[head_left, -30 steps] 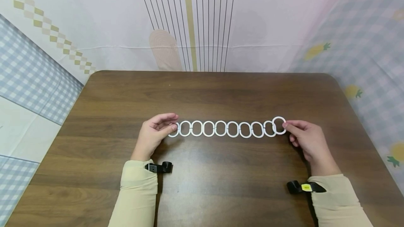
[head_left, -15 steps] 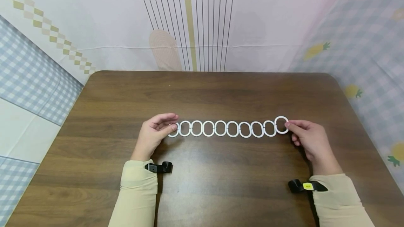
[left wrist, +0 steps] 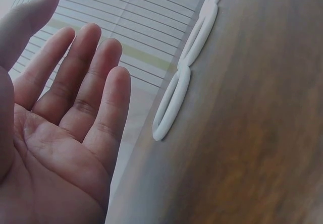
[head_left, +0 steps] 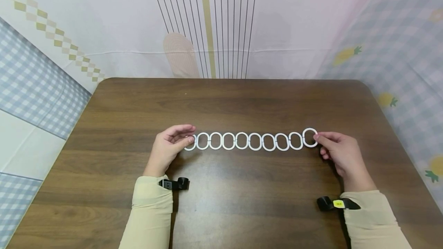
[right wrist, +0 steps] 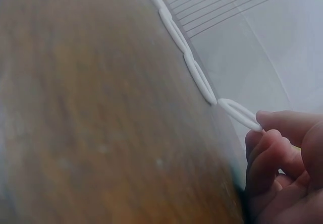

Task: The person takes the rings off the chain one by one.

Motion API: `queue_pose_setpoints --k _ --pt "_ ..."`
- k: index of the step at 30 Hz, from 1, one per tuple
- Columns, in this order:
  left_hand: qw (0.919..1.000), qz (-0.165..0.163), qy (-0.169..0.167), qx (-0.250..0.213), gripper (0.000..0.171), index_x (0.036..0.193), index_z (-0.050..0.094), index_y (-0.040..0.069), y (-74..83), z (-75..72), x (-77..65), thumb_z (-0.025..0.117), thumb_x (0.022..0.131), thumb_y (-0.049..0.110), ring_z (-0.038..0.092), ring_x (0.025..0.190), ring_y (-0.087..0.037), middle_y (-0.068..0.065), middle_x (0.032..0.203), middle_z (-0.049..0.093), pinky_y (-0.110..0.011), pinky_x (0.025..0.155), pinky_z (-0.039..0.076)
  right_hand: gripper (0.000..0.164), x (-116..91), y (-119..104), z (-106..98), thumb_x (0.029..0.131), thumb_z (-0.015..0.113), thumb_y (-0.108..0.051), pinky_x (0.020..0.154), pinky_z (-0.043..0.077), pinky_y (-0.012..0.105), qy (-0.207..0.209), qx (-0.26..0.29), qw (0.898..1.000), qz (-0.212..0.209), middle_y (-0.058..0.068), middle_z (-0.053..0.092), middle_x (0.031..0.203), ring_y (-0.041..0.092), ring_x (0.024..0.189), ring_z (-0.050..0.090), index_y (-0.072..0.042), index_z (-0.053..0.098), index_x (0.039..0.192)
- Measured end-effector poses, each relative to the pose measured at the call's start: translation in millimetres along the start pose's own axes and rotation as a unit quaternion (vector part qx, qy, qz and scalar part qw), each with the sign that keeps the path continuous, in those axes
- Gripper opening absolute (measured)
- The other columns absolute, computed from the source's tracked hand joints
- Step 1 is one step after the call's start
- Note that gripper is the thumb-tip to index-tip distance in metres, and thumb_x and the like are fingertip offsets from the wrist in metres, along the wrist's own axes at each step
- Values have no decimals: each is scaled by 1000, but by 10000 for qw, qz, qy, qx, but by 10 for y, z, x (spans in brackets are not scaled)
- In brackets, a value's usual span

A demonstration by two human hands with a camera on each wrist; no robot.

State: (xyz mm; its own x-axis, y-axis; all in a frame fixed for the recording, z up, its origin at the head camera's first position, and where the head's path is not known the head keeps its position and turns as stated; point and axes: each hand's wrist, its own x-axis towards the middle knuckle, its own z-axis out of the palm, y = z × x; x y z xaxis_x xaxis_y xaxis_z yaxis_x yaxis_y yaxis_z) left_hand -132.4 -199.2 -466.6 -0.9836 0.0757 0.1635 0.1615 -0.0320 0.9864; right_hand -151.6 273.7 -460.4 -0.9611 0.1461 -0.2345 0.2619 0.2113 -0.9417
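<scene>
Several white oval rings point(head_left: 242, 147) lie flat in a side-by-side row across the wooden table. Between thumb and fingers, my right hand point(head_left: 340, 153) pinches the rightmost white ring point(head_left: 304, 141) at its right edge. In the right wrist view that ring point(right wrist: 239, 114) is tilted up off the tabletop, its left end close to the row's last lying ring point(right wrist: 199, 80). At the other end of the row, my left hand point(head_left: 167, 147) overlaps the first ring in the head view. The left wrist view shows its relaxed, spread fingers point(left wrist: 108, 103) apart from that ring point(left wrist: 174, 108), holding nothing.
The brown table point(head_left: 249, 203) has rounded far corners. Behind it hangs a pale patterned cloth point(head_left: 294, 18), with checked cloth at both sides. Black camera straps point(head_left: 173, 183) sit on both wrists over beige sleeves.
My right hand has shifted slightly right with its ring. One second ago that ring overlapped its neighbour; now it stands beside it. The left hand and the other rings have not moved.
</scene>
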Motion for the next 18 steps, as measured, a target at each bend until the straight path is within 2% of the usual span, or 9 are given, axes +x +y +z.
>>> queue_pose_setpoints --k 10,18 --pt "10000 -12 20 25 36 121 63 -11 -4 6 3 74 86 -7 66 109 -28 -23 119 68 -27 92 54 8 9 23 -20 94 73 -18 46 50 19 -26 -33 10000 0 -5 63 71 6 52 55 -21 72 86" --pt "10000 -16 42 24 36 120 63 -11 -7 4 1 74 86 -7 66 110 -30 -23 119 68 -27 93 54 13 13 13 -18 94 72 -16 45 49 19 -120 -73 9999 -2 -5 63 67 5 51 55 -23 72 83"
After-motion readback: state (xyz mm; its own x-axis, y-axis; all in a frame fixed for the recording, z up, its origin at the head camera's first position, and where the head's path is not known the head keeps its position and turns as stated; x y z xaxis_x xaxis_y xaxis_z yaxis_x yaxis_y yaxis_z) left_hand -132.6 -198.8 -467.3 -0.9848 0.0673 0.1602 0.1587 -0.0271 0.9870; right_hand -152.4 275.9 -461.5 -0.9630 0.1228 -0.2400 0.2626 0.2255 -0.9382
